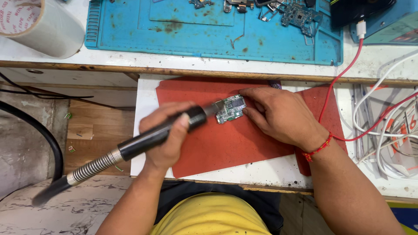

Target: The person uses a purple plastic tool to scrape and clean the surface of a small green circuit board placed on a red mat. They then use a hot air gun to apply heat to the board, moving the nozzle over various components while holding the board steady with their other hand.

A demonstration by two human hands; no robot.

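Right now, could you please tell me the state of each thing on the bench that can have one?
Left hand: gripping the hot-air handle, nozzle at the board's edge.
Right hand: fingertips pressing the circuit board.
Circuit board: flat on the red mat, bare.
Tape roll: lying on its side.
Red cable: white plug inserted in the dark device.

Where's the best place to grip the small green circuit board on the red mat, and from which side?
Probably by its bare long edges, pinched from the right. The circuit board lies flat on the red mat, and the right hand already steadies its right end with fingertips. The left hand points the black hot-air tool nozzle at the board's left end, so that side is blocked and likely hot.
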